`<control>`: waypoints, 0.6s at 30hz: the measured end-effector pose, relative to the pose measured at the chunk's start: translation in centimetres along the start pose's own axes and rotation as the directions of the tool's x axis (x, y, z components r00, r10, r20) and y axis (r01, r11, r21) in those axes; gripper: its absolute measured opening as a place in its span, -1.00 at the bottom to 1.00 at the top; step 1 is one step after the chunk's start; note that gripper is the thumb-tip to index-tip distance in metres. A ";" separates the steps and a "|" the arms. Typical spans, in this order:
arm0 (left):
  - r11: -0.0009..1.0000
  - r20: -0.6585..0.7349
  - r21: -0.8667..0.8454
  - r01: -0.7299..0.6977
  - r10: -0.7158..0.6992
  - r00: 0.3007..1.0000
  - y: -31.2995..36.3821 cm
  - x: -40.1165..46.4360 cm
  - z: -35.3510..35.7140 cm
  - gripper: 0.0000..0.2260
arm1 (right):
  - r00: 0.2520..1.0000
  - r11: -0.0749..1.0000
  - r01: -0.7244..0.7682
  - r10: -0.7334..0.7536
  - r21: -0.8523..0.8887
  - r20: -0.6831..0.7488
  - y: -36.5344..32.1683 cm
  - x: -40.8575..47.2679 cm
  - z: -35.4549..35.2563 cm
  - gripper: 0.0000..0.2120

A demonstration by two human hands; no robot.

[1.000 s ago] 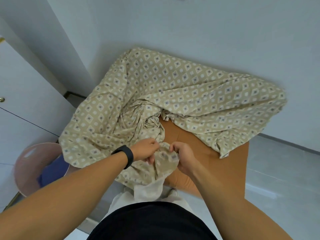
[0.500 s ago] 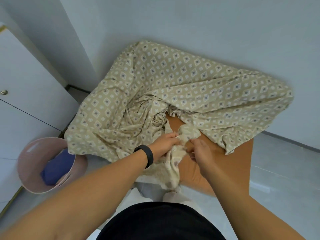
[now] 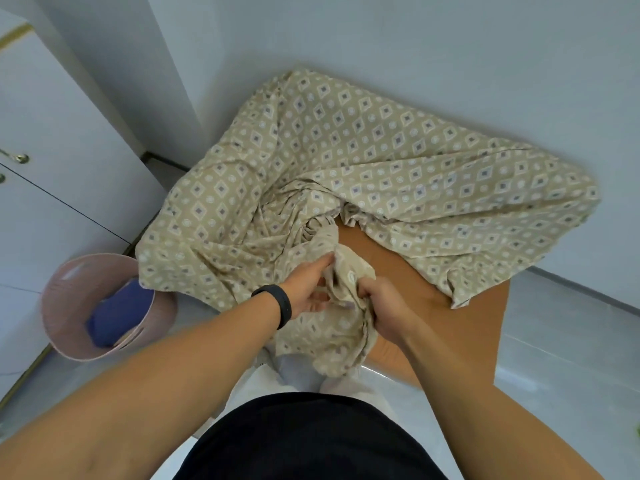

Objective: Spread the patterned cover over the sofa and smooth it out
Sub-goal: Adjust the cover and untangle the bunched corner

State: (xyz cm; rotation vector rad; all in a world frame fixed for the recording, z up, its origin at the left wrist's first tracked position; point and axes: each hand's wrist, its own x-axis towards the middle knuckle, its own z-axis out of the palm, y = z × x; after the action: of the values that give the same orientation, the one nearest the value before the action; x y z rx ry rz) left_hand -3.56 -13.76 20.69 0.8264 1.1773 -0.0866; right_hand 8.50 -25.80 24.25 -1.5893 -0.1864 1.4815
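Hands are working side by side at the sofa's near edge: the right hand (image 3: 384, 308) is gripping a gathered bunch of the patterned cover (image 3: 381, 168), while the left hand (image 3: 308, 287) is touching the same bunch with its fingers largely extended. From them the cover is running away to the far left and far right, draped over the back, leaving the orange sofa (image 3: 450, 306) seat bare to the right. Drawing the bunch rightward looks needed.
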 end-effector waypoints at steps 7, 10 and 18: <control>0.987 -0.061 0.147 -0.070 0.079 0.995 1.1 0.8 3.4 -0.80 | 0.993 0.997 0.059 -0.054 -0.050 0.101 1.2 -1.7 -4.8 -0.77; 0.992 -0.017 0.121 -0.027 0.029 0.999 0.6 0.4 5.4 -0.76 | 0.989 0.993 0.116 -0.113 -0.024 0.096 0.8 -2.6 -5.9 -0.81; 0.983 -0.046 0.175 -0.054 0.063 0.997 1.3 -1.6 9.8 -0.72 | 0.981 0.979 -0.054 0.016 -0.197 -0.192 1.6 -1.9 -11.5 -0.28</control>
State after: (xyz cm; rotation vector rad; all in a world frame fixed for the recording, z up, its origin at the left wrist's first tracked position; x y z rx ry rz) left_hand 3.99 -19.38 24.03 1.0217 1.2051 -0.1216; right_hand 17.04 -33.73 22.70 -1.8954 -0.2049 1.3620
